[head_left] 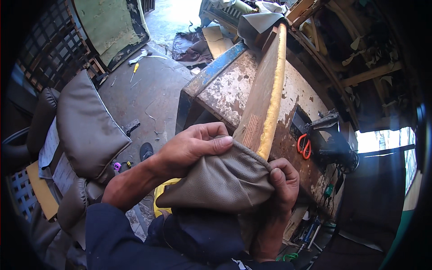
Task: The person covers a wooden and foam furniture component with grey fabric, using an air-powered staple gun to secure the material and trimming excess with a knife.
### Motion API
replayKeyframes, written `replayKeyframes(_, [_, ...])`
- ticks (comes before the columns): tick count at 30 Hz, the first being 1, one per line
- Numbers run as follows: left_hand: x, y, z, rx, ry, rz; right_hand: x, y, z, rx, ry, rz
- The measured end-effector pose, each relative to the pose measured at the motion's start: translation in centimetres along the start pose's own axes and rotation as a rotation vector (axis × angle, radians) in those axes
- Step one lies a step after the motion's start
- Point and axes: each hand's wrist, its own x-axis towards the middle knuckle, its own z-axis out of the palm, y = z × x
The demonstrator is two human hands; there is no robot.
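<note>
One brown cover [220,184], pinched by L hand [198,146] & R hand [284,182] at its rim

Cover, leather-look w/ folds & creases, was in front of the person's dark-clothed torso [207,234], approx. lower centre of view. L hand had its fingers closed narrow on the rim's L side, thumb on top; R hand had its fingers curled in tight at the R side, thumb pressed vs. the material. Wood board [254,105] w/ a yellow foam strip [275,90] along its upper edge ran from the cover's rim up & away over the tabletop [231,90]; its near end met the rim betw. the hands, but one couldn't tell how far in it sat. Far end was nr. a grey sheet [258,22].

Tabletop was worn, paint flaking, w/ a blue strip [220,65] along one edge. Orange-handled scissors [305,152] lay on its R side, just beside a black machine [333,150].

On the L, padded brown cushions [85,126] were piled, the largest w/ a pale-edged seam. Floor [135,99] held a yellow-handled screwdriver [135,69] & a hammer-like tool [138,57] close together, plus a dark sandal [146,151] nearer the person. Small yellow item [159,192] showed partly, rest hidden behind the cover.
</note>
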Motion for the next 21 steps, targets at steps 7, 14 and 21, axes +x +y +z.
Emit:
replayKeyframes(7, [0.0, -0.4, -0.9, 0.259, 0.017, -0.064, 0.3, 1.5, 0.9, 0.062, 0.02, -0.038])
replayKeyframes(14, [0.5, -1.5, -2.2, 0.287, -0.063, -0.18, 0.9, 3.4, 1.8, 0.167, -0.048, -0.004])
replayKeyframes(21, [2.6, -3.2, 0.1, 0.876, 0.024, 0.091, -0.3, 5.0, 0.0, 0.293, 0.133, -0.128])
